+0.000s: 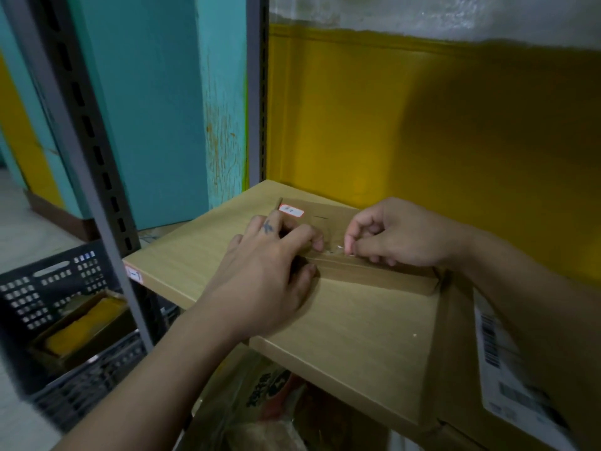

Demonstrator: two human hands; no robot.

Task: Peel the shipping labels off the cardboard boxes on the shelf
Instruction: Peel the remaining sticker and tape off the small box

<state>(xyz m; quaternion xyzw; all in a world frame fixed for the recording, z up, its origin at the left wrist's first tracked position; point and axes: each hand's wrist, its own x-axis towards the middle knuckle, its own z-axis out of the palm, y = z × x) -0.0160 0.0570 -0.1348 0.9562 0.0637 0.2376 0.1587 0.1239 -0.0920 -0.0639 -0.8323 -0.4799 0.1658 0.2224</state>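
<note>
Peeling is underway: left hand [270,265], fingers bent, is holding down the cardboard box [357,336]. Right hand [396,236], at its 3 o'clock, is pinching a thin strip [338,251]. Next, likely: slow, low pull.

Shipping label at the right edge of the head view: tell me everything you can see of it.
The shipping label is white paper stuck flat on top of the brown cardboard box at the right. A black barcode runs along its left edge, grey printed blocks lie lower down; the text is unreadable. No corner looks lifted. The right forearm hides its upper right part. Neither the left hand nor the right hand touches it; both are farther back, the right pinching a pale strip.
</note>
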